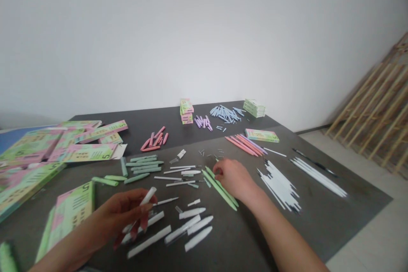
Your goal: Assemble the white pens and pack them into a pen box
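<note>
My left hand (123,214) is closed around a white pen barrel (147,197), held just above the dark table (334,216). White pen barrels and caps (191,225) lie right beside it. My right hand (231,178) reaches forward with its fingers curled down over the far ends of some green pen barrels (219,189); whether it grips anything is hidden. Small springs and tips (210,153) are scattered just beyond it.
Green caps (143,163), red caps (156,140), purple caps (204,121) and blue caps (226,113) lie in groups. White refills (280,185) lie to the right, pink pens (244,144) beyond. Pastel boxes (47,148) pile at left. A wooden rack (376,110) leans at right.
</note>
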